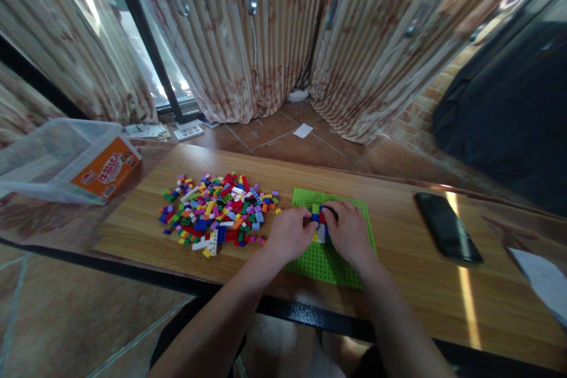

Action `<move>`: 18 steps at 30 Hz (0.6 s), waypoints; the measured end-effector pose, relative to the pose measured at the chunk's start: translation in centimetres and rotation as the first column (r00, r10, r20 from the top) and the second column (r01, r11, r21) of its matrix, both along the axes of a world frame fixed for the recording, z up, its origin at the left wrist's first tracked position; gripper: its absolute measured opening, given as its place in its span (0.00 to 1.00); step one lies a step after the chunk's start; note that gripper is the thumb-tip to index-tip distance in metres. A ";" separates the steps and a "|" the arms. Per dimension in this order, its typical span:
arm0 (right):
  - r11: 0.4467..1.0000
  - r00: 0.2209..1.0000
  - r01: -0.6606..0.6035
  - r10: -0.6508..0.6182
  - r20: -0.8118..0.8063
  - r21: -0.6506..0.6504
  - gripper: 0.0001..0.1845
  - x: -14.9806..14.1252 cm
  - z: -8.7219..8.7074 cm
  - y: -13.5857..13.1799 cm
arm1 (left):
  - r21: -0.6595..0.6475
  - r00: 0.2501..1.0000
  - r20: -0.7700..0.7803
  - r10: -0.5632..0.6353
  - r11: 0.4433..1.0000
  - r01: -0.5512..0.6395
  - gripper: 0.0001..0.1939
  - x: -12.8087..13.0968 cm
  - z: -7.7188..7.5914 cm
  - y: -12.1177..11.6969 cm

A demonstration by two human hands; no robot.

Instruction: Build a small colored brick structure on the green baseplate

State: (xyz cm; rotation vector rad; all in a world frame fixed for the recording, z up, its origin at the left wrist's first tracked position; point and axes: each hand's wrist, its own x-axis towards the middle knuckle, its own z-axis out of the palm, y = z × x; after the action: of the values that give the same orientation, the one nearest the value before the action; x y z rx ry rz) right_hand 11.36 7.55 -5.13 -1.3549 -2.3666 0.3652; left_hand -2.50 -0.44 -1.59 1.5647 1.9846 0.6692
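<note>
A green studded baseplate lies on the wooden table in front of me. On its middle stands a small build of toy bricks, with blue, red, grey and yellow parts showing. My left hand is closed, its thumb and fingers pinching the build's left side by the blue bricks. From the right, my right hand is closed on the build's other side near the red brick. A dark piece shows by its fingertips. Fingers hide part of the build. To the left spreads a pile of loose bricks in many colours.
A clear plastic bin with an orange label stands at the far left. A black phone lies to the right on the wooden table, with white paper beyond it. Curtains hang behind the table.
</note>
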 end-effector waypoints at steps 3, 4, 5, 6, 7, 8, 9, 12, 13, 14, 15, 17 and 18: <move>1.000 1.000 -0.022 0.022 0.000 -0.016 0.17 0.2 0.0 0.0 | -0.011 1.000 -0.008 -0.008 1.000 0.008 0.07 -0.1 0.1 0.0; 0.999 1.000 -0.027 0.027 0.001 -0.019 0.17 0.3 0.0 0.0 | -0.013 1.000 -0.010 -0.008 1.000 0.008 0.06 -0.1 0.2 0.0; 0.999 0.999 -0.032 0.032 0.001 -0.021 0.17 0.4 0.0 0.0 | -0.014 1.000 -0.010 -0.008 1.000 0.007 0.05 -0.1 0.2 0.0; 0.999 0.999 -0.039 0.039 0.002 -0.024 0.17 0.5 0.0 0.0 | -0.013 1.000 -0.008 -0.008 1.000 0.008 0.05 -0.1 0.2 0.0; 0.998 0.999 -0.048 0.048 0.002 -0.030 0.18 0.6 0.0 0.1 | -0.011 1.000 -0.007 -0.008 1.000 0.008 0.04 -0.1 0.2 0.0; 0.997 0.998 -0.060 0.060 0.004 -0.038 0.18 0.7 0.0 0.1 | -0.010 1.000 -0.008 -0.009 1.000 0.009 0.04 0.0 0.2 0.0; 0.996 0.997 -0.074 0.075 0.006 -0.047 0.19 0.8 0.1 0.1 | -0.008 1.000 -0.009 -0.009 1.000 0.009 0.04 0.0 0.2 0.0; 0.993 0.995 -0.100 0.101 0.009 -0.063 0.21 1.1 0.1 0.2 | -0.010 1.000 -0.012 -0.006 1.000 0.006 0.04 0.0 0.2 0.0; 0.992 0.994 -0.107 0.107 0.006 -0.064 0.21 1.2 0.1 0.2 | -0.011 1.000 -0.014 -0.004 1.000 0.004 0.03 0.0 0.2 -0.1; 0.991 0.993 -0.115 0.116 0.001 -0.063 0.21 1.2 0.2 0.3 | -0.013 1.000 -0.014 -0.004 1.000 0.004 0.03 0.0 0.2 -0.1; 0.990 0.992 -0.126 0.126 -0.007 -0.061 0.21 1.3 0.2 0.3 | -0.014 1.000 -0.014 -0.004 1.000 0.004 0.03 0.1 0.2 -0.1; 0.988 0.989 -0.148 0.147 -0.020 -0.054 0.20 1.4 0.2 0.3 | -0.012 1.000 -0.017 -0.004 1.000 0.004 0.03 0.1 0.2 -0.2; 0.986 0.988 -0.157 0.156 -0.025 -0.049 0.20 1.4 0.3 0.4 | -0.010 1.000 -0.017 -0.005 1.000 0.005 0.03 0.1 0.1 -0.2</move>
State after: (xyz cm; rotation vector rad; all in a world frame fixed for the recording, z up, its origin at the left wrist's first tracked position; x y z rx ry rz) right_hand 12.79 7.92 -4.85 -1.1841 -2.4689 0.4845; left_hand -2.44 -0.61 -1.45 1.5737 1.9929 0.6451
